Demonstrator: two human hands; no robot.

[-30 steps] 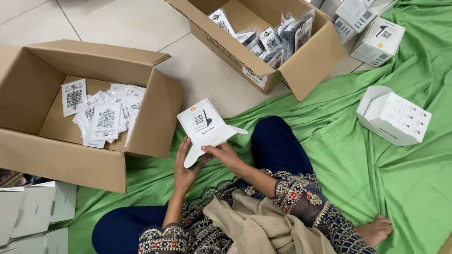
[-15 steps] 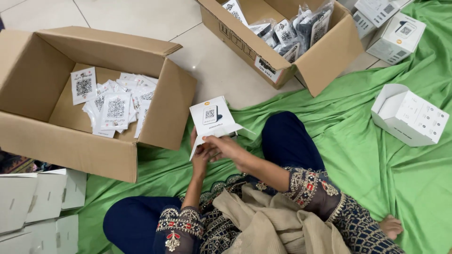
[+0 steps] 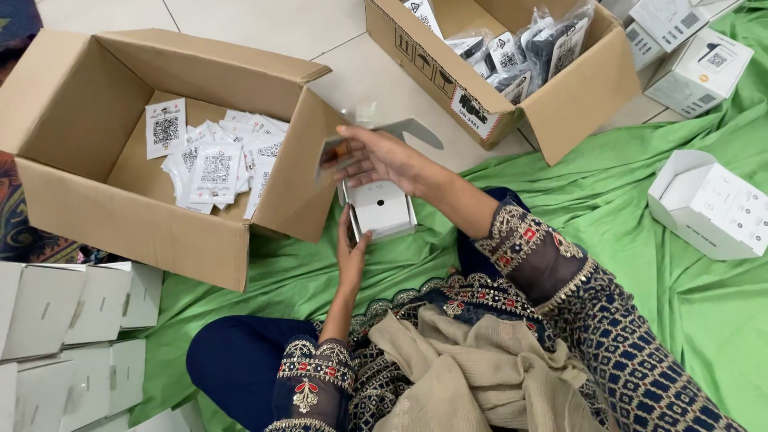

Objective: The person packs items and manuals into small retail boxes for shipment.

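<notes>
Seated on a green cloth [image 3: 624, 232] spread over pale floor tiles [image 3: 240, 24], a person steadies a small white box [image 3: 379, 210] with left hand [image 3: 350, 254] fingers clasping its edge. The right hand [image 3: 382, 157] (at twelve o'clock of the box) pinches a blurred card [image 3: 334, 150] beside an open carton [image 3: 120, 152] of leaflets; a second carton [image 3: 512, 72] sits at one o'clock.

Single head-worn view, steeply downward and close over lap, green cloth [image 3: 608, 208] and cartons.
</notes>
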